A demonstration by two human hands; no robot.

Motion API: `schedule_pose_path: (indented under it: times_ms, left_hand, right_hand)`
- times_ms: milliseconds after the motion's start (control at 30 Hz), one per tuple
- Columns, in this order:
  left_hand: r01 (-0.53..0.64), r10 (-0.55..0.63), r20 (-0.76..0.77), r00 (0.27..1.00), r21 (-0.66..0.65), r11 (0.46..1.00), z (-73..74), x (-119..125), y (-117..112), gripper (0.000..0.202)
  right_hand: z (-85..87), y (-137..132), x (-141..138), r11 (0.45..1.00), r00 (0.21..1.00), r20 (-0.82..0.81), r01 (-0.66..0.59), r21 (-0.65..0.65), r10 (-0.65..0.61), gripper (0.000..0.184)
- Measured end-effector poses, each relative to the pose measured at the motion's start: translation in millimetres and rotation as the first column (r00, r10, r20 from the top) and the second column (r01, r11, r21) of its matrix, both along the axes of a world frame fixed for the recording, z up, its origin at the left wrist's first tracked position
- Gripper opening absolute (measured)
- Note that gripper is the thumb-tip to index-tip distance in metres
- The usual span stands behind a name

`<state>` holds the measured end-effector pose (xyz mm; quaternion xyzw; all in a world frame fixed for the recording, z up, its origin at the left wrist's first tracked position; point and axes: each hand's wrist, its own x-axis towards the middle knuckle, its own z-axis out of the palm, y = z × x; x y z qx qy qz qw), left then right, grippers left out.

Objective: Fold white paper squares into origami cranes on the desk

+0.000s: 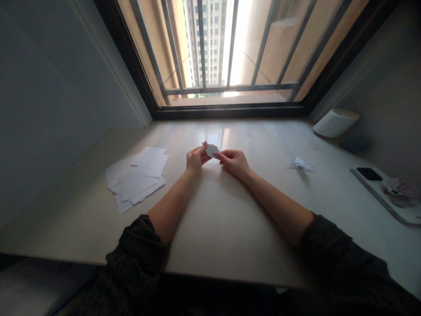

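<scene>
Between my two hands is a small folded piece of white paper (212, 150), held just above the white sill top. My left hand (196, 157) pinches its left end, thumb on top and fingers behind. On the right edge, the thumb and forefinger of my right hand (234, 161) close on the same paper. Its far side and the inner folds are hidden. Off to the right, a small folded paper figure (301, 164) stands on the surface. Loose white paper sheets (138, 180) lie overlapped in a pile left of my left hand.
A pale sill top (210, 237) spreads under my forearms, its near edge close to me. At the right are a phone in a case (384, 193) and a white cylindrical object (335, 123). Beyond stands a dark-framed window (230, 113) with bars.
</scene>
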<state>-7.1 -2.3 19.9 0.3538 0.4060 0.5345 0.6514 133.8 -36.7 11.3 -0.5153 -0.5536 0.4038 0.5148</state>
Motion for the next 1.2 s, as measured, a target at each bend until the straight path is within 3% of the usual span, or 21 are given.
schedule_pose_path:
  times_ms: [200, 333, 533, 633, 833, 1067, 1133, 1200]
  left_hand:
    - [-0.099, 0.096, 0.038, 0.995, 0.065, 0.993, -4.4, 4, 3, 0.032]
    - [-0.19, 0.183, 0.095, 0.978, 0.063, 0.98, -5.3, 6, 4, 0.031]
    - [-0.238, 0.232, 0.102, 0.967, 0.048, 0.97, -8.6, 5, 6, 0.033]
    - [-0.213, 0.208, 0.091, 0.974, 0.058, 0.975, -9.8, 3, 8, 0.034]
    - [-0.07, 0.067, 0.042, 0.997, 0.065, 0.995, -4.8, -1, 7, 0.044]
    - [0.057, -0.033, -0.211, 0.977, 0.11, 0.992, -3.9, 0, 0, 0.054]
    - [0.086, -0.053, -0.232, 0.971, 0.135, 0.987, -4.8, 1, -2, 0.051]
    - [0.101, -0.062, -0.227, 0.972, 0.162, 0.982, -5.9, 3, -2, 0.049]
  right_hand:
    - [-2.7, 1, 1, 0.997, 0.999, 0.003, 0.032, -0.064, -0.032, 0.047]
    - [-4.4, 3, 2, 0.999, 0.998, 0.058, -0.014, -0.048, 0.017, 0.047]
    - [-8.3, 6, 2, 0.995, 0.995, 0.034, -0.098, 0.004, 0.098, 0.037]
    - [-12.4, 8, 2, 0.993, 0.994, 0.018, -0.112, 0.035, 0.112, 0.033]
    - [-16.1, 9, 2, 0.993, 0.996, 0.086, -0.014, 0.12, 0.004, 0.03]
    - [-13.0, 8, 7, 0.949, 0.967, 0.033, 0.241, 0.203, -0.253, 0.031]
    - [-12.4, 7, 8, 0.919, 0.944, 0.109, 0.27, 0.287, -0.311, 0.029]
    - [-12.1, 5, 8, 0.893, 0.905, 0.261, 0.219, 0.394, -0.337, 0.026]
